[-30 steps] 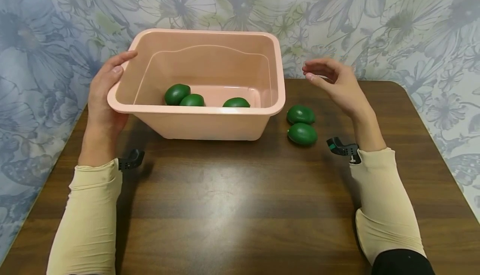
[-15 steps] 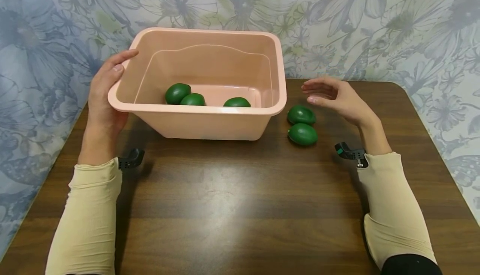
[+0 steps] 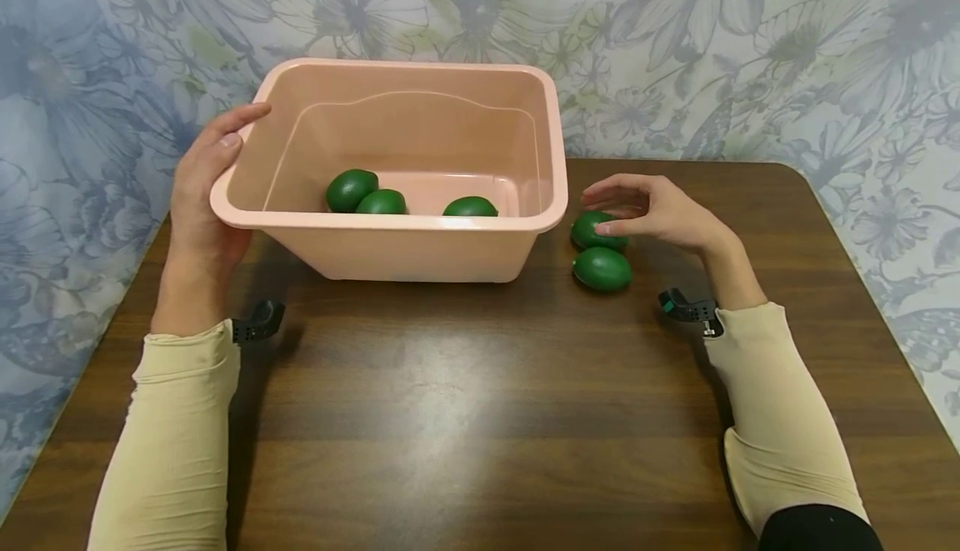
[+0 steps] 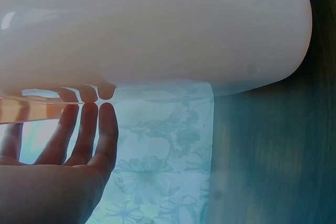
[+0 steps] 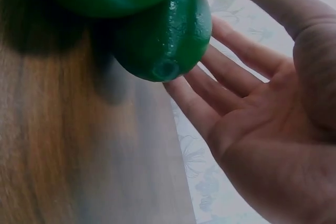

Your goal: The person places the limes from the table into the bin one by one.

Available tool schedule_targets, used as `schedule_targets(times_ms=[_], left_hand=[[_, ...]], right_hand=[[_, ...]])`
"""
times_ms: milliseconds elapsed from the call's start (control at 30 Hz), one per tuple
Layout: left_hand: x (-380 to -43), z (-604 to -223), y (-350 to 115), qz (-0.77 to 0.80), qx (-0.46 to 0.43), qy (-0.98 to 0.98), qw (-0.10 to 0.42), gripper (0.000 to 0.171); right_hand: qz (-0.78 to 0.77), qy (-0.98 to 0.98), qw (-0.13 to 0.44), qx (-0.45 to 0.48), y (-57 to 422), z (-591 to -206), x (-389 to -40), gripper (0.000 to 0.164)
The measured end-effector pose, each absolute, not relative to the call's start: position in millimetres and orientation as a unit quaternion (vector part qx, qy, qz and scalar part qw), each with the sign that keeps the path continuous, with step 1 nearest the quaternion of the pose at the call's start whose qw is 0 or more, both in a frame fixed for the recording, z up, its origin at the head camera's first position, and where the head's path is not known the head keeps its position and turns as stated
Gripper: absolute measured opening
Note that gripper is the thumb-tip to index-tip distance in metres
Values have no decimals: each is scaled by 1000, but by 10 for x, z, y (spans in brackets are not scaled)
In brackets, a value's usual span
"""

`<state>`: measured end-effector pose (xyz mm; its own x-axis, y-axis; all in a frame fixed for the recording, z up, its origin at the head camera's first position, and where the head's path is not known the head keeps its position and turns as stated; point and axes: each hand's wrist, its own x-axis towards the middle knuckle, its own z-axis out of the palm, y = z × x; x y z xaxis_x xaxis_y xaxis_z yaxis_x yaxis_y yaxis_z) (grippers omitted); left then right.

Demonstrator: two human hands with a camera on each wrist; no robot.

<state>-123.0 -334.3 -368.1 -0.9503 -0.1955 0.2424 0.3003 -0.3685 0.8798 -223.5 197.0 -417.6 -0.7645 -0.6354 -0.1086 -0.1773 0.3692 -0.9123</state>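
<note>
My left hand (image 3: 206, 180) grips the left rim of a pale pink plastic tub (image 3: 420, 247). In the left wrist view several fingers (image 4: 108, 135) reach up to the tub's outer wall. Inside the tub lie three glossy, dark green, oval fruits that look like limes: one lime (image 3: 352, 190) at the left, a second lime (image 3: 382, 202) against it, and a third lime (image 3: 471, 207) farther right. Right of the tub, two more lie touching. My right hand (image 3: 660, 213) reaches over the far lime (image 3: 588, 227), thumb and fingers spread around it; the near lime (image 3: 602, 268) lies in front.
A brown wooden table (image 3: 450, 401) carries everything. Behind it rises a wall with floral wallpaper (image 3: 675, 59), close to the tub's back. Black camera mounts (image 3: 258, 322) sit on both wrists.
My right hand has come down from above and behind the two loose limes to the far one, its thumb now over the fruit. My left hand and the tub stay in place.
</note>
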Motion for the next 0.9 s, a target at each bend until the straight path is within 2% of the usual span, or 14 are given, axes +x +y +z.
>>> schedule_targets(times_ms=[300, 700, 900], left_hand=[[-1208, -3733, -3324, -820, -52, -551, 149, 46], [-1227, -3700, -3308, -823, -49, -545, 152, 47], [-1249, -3704, -3299, -816, -53, -554, 157, 47]], right_hand=[[-436, 833, 230, -249, 1977, -4250, -2253, 53], [-414, 857, 197, -234, 2018, -4270, -2278, 52], [-411, 872, 160, -213, 2031, -4243, -2264, 52]])
